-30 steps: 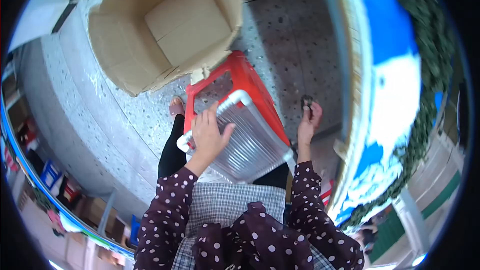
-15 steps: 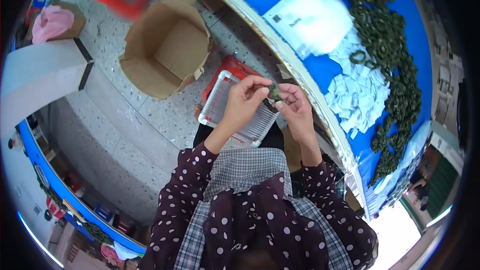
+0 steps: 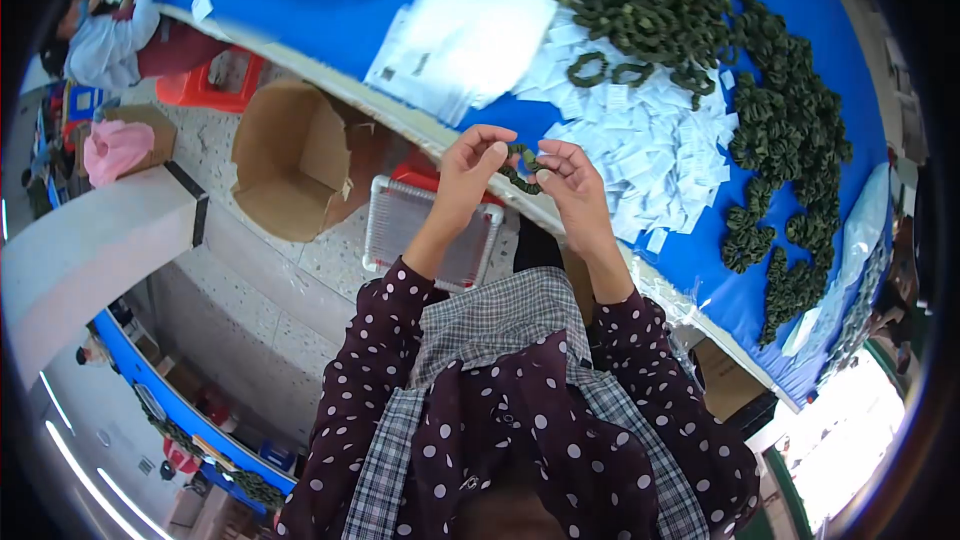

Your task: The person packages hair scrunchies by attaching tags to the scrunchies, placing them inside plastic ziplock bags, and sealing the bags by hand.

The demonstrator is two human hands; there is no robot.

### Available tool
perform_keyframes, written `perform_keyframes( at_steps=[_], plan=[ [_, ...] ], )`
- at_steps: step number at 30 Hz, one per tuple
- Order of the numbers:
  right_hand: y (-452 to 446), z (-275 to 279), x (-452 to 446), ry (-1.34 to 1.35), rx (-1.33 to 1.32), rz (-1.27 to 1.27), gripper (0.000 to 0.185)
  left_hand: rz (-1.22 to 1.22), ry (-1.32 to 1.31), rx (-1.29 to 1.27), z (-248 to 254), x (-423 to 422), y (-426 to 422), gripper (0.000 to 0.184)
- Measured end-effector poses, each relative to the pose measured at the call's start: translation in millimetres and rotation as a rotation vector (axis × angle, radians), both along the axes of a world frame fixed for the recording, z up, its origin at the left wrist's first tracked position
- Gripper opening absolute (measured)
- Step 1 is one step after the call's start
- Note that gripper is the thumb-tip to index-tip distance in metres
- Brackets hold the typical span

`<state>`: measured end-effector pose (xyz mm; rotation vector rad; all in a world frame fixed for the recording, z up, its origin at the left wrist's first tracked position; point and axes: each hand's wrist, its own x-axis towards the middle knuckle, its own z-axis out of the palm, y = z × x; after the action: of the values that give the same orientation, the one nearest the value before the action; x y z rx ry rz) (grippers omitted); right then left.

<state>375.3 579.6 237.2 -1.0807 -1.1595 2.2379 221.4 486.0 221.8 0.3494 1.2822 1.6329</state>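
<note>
Between my two hands, near the table's edge, is a small dark green scrunchie [image 3: 519, 178]. My left hand [image 3: 470, 175] pinches its left side between thumb and fingers. On its right side, my right hand [image 3: 575, 190] has thumb and fingers closed on it. Beyond my hands lie a heap of small white labels [image 3: 660, 155] and a pile of dark green scrunchies [image 3: 650, 0] on the blue table [image 3: 520, 118]. Below my left hand sits a clear ribbed tray with a white frame [image 3: 378, 225], over a red stool [image 3: 415, 172].
An open cardboard box [image 3: 285, 165] stands on the floor at the left. White plastic bags [image 3: 470, 30] lie on the table. A co-worker [image 3: 110, 45] is at the far left beside a red stool [image 3: 235, 80]. A pink cloth [image 3: 118, 150] rests on another box.
My hands have come together on the scrunchie, which my right hand held apart earlier. The view has swung toward the table, bringing the labels and scrunchie piles into view.
</note>
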Motion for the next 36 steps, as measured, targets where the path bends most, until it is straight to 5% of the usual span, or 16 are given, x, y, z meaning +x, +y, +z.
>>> perform_keyframes(
  at_steps=[6,11,16,23,36],
  plan=[
    [67.6,-22.8,42.4,-0.016,-0.064,-0.009,0.035,-0.152,0.049,-0.113,-2.4,39.9,80.9,0.018],
    [99.7,-25.1,65.7,-0.176,0.135,0.071,0.033,-0.212,-0.035,-0.181,-4.6,61.6,119.5,0.013],
    [115.5,-3.9,76.7,-0.075,0.087,-0.029,0.038,-0.461,0.319,-0.28,2.2,61.4,132.2,0.011],
    [135.5,31.0,70.8,-0.347,0.532,0.054,0.045,-0.341,0.246,-0.212,6.6,71.0,156.8,0.012],
    [177.0,-24.9,34.6,-0.3,0.944,0.079,0.029,-0.186,0.365,-0.261,-14.8,51.9,186.2,0.012]
  ],
)
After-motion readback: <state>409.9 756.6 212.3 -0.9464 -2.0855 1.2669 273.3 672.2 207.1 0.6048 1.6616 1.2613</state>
